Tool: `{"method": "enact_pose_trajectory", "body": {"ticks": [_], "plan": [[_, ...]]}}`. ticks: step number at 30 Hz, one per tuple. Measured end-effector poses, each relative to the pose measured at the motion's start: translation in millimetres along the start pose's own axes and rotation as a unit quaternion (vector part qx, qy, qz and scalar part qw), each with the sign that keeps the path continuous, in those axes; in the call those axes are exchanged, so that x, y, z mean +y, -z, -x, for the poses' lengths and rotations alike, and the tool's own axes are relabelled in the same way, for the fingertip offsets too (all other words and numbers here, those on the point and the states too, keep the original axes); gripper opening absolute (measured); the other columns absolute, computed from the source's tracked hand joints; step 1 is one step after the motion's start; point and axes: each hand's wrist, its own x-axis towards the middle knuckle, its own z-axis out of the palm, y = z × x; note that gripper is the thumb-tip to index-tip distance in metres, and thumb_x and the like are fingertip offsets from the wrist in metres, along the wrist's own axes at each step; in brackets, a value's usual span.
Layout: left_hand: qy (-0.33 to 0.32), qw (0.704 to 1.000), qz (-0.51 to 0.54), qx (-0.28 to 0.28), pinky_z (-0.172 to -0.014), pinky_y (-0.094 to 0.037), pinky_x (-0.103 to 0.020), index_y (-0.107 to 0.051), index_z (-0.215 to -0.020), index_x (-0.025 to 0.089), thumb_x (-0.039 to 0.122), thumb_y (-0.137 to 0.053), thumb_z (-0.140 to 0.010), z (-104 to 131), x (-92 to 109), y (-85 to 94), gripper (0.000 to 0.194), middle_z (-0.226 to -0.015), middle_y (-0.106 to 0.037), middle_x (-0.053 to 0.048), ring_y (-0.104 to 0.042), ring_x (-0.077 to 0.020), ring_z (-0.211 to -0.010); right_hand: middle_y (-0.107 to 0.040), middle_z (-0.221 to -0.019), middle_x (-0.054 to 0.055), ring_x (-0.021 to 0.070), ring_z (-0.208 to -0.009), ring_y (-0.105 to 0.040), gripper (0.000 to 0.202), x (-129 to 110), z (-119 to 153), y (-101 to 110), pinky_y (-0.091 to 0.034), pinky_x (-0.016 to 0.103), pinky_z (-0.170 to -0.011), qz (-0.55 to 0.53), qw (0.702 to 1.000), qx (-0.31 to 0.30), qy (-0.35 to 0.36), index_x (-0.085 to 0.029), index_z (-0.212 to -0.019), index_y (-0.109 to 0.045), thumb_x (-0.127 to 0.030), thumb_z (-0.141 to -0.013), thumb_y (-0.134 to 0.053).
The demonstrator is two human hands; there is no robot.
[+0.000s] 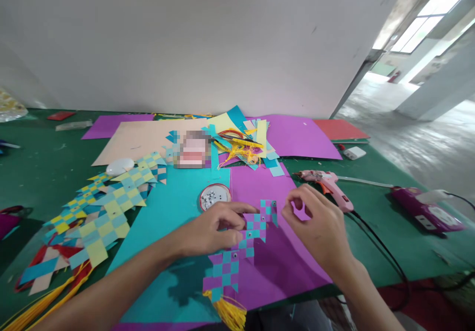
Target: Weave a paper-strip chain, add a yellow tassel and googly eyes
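Note:
A chain of woven purple and turquoise paper fish [224, 271] with small round eyes runs diagonally over turquoise and purple sheets, a yellow tassel [232, 312] at its lower end. My left hand [218, 226] holds the chain near its middle, thumb and fingers bent around its left edge. To the right of the chain's top end, my right hand [315, 217] is raised with thumb and index finger pinched together; anything between those fingertips is too small to make out. Behind my left hand sits a round dish [214, 196] of small eyes.
A pink glue gun [326, 181] lies at right, its black cord running toward the front edge, near a purple power strip [426, 212]. Yellow woven fish [115, 212] and tassels spread at left. Scissors [245, 142] and paper scraps lie at the back before a white panel.

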Motion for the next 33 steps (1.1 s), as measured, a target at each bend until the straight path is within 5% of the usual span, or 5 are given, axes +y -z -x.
{"method": "enact_pose_trajectory", "body": {"ticks": [5, 13, 20, 26, 33], "plan": [[0.0, 1.0, 0.007, 0.001, -0.078, -0.037, -0.029, -0.03, -0.052, 0.021, 0.031, -0.051, -0.078, -0.5, 0.0, 0.3, 0.034, -0.057, -0.034, -0.001, -0.045, -0.0349, -0.124, -0.048, -0.063, -0.004, 0.0111, -0.056, -0.045, 0.011, 11.9, 0.7, 5.1, -0.036, 0.025, -0.059, 0.049, 0.998, 0.03, -0.027, -0.021, -0.071, -0.051, -0.011, -0.077, -0.052], [0.006, 1.0, 0.0, 0.009, -0.084, -0.039, -0.033, -0.03, -0.053, 0.021, 0.029, -0.05, -0.077, -0.3, 0.5, -0.2, 0.033, -0.057, -0.04, -0.001, -0.045, -0.0342, -0.125, -0.067, -0.077, 0.002, 0.017, -0.069, -0.062, 0.022, 16.8, 12.6, 2.0, -0.039, 0.027, -0.058, 0.066, 0.991, -0.095, -0.069, -0.02, -0.081, -0.06, -0.017, -0.089, -0.039], [0.013, 0.999, -0.008, 0.033, -0.091, -0.037, -0.037, -0.042, -0.054, 0.02, 0.035, -0.052, -0.08, -0.3, 1.5, 0.0, 0.032, -0.061, -0.05, -0.004, -0.043, -0.0351, -0.127, -0.064, -0.073, 0.003, 0.0146, -0.063, -0.06, 0.026, 3.2, 15.2, 3.4, -0.043, 0.026, -0.06, -0.055, 0.994, -0.054, -0.072, -0.019, -0.093, -0.063, -0.019, -0.09, -0.037], [0.019, 0.999, -0.015, 0.032, -0.095, -0.034, -0.032, -0.048, -0.055, 0.02, 0.03, -0.054, -0.081, -2.1, 3.2, -1.2, 0.028, -0.061, -0.049, -0.002, -0.048, -0.0297, -0.12, -0.052, -0.06, -0.003, 0.0103, -0.052, -0.048, 0.026, -16.4, 18.4, -7.5, -0.038, 0.021, -0.046, -0.332, 0.899, -0.166, -0.231, -0.017, -0.081, -0.058, -0.041, -0.089, -0.051], [0.011, 0.998, -0.045, 0.037, -0.083, -0.036, -0.028, -0.042, -0.053, 0.019, 0.027, -0.054, -0.079, -2.5, 9.6, -0.8, 0.029, -0.058, -0.039, 0.001, -0.054, -0.0213, -0.088, -0.055, -0.07, -0.001, 0.0115, -0.064, -0.05, 0.025, -26.1, 19.7, -20.9, -0.043, 0.024, -0.058, -0.432, 0.834, -0.179, -0.295, -0.017, -0.08, -0.057, -0.041, -0.081, -0.063]]}}
